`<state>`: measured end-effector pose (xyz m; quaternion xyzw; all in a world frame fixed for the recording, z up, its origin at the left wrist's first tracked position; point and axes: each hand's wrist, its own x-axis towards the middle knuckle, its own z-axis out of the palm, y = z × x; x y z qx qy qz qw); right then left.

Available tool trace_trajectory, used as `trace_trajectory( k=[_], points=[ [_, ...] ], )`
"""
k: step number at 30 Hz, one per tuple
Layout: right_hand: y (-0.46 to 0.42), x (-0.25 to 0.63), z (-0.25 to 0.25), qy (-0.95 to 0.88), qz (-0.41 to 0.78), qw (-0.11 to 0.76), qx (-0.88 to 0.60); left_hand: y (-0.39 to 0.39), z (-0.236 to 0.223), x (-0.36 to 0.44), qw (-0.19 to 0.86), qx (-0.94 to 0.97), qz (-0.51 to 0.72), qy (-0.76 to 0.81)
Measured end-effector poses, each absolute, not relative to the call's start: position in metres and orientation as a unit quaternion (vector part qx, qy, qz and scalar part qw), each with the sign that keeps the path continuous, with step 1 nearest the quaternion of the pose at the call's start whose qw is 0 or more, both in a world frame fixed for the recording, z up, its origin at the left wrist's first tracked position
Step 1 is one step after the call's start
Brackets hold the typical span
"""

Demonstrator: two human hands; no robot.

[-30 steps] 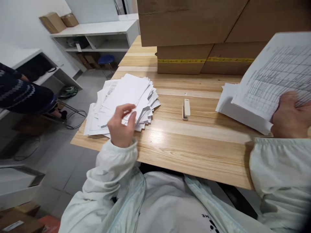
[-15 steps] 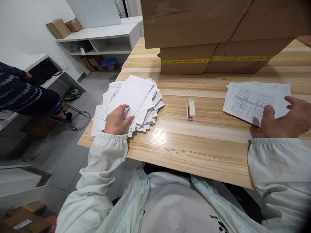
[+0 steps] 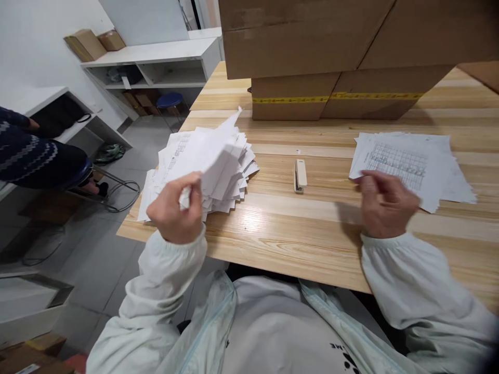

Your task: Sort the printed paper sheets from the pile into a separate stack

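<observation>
My left hand (image 3: 177, 210) pinches a sheet of paper (image 3: 222, 148) by its near edge, thumb against index finger. That sheet is raised and bent above a fanned stack of papers (image 3: 244, 171) on the left of the wooden table. My right hand (image 3: 388, 202) hovers at the near left edge of the printed papers (image 3: 397, 161) on the right, fingers curled together and slightly blurred. Nothing shows between them. Between the two piles lies a cream stapler (image 3: 300, 175), apart from both hands.
Large cardboard boxes (image 3: 292, 44) are stacked at the back of the wooden table (image 3: 280, 228). White shelves (image 3: 163, 52) and a blue stool (image 3: 170, 100) stand beyond it. At far left a person in a patterned dark sweater (image 3: 31, 150) sits on a stool.
My left hand has lifted a sheet off the left stack and closed on its edge. From the right pile, my right hand has moved left, its fingers curling in; the papers there lie more spread.
</observation>
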<state>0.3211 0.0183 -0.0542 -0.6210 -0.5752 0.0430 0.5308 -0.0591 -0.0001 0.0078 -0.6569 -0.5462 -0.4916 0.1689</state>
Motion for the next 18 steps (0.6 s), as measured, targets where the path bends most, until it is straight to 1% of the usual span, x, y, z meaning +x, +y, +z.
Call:
trace_trajectory(
  k=[1, 2, 3, 4, 5, 6, 9, 12, 15, 18],
  points=[
    [0.01, 0.305, -0.051, -0.58, 0.209, 0.523, -0.589, -0.013, 0.009, -0.043, 0.151, -0.712, -0.488, -0.483],
    [0.003, 0.29, -0.049, -0.574, 0.375, 0.491, -0.538, -0.026, 0.007, -0.027, 0.114, -0.757, -0.483, -0.426],
    [-0.002, 0.277, -0.05, -0.556, 0.513, 0.448, -0.477, -0.037, 0.003, -0.01, 0.05, -0.793, -0.464, -0.392],
    [-0.007, 0.266, -0.051, -0.538, 0.614, 0.396, -0.42, -0.047, -0.003, 0.006, -0.023, -0.82, -0.429, -0.379],
    [-0.011, 0.258, -0.053, -0.529, 0.669, 0.357, -0.38, -0.055, -0.011, 0.02, -0.092, -0.831, -0.393, -0.382],
    [-0.014, 0.252, -0.056, -0.534, 0.684, 0.339, -0.363, -0.06, -0.018, 0.032, -0.163, -0.834, -0.36, -0.384],
    [-0.019, 0.243, -0.062, -0.588, 0.62, 0.35, -0.384, -0.061, -0.034, 0.052, -0.348, -0.785, -0.302, -0.415],
    [-0.022, 0.245, -0.063, -0.611, 0.595, 0.356, -0.383, -0.046, -0.04, 0.054, -0.488, -0.674, -0.334, -0.443],
    [-0.026, 0.247, -0.062, -0.654, 0.576, 0.329, -0.363, -0.03, -0.044, 0.053, -0.548, -0.569, -0.388, -0.475],
    [-0.03, 0.249, -0.062, -0.717, 0.517, 0.297, -0.361, -0.022, -0.049, 0.055, -0.546, -0.543, -0.404, -0.494]
  ],
)
